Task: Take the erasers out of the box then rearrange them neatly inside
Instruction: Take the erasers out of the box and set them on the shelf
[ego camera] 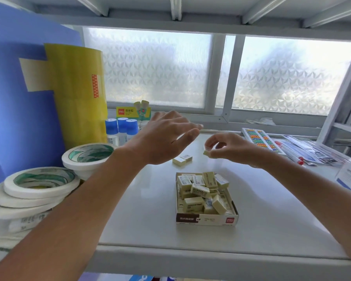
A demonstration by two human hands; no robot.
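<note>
A small cardboard box [207,220] sits on the white shelf, heaped with several pale yellow erasers [200,189] lying at all angles. Two erasers [181,159] lie side by side on the shelf behind the box. My right hand [229,148] hovers above and to the right of that pair, pinching one eraser [206,153] between thumb and fingertips. My left hand [166,136] floats above the shelf to the left of the pair, fingers spread, holding nothing.
Rolls of white tape [39,183] stack at the left edge, with yellow tape rolls [79,94] and blue-capped glue bottles [120,126] behind. A bead abacus [261,139] and packaged pens [304,151] lie at the right. The shelf's front edge [211,258] runs below the box.
</note>
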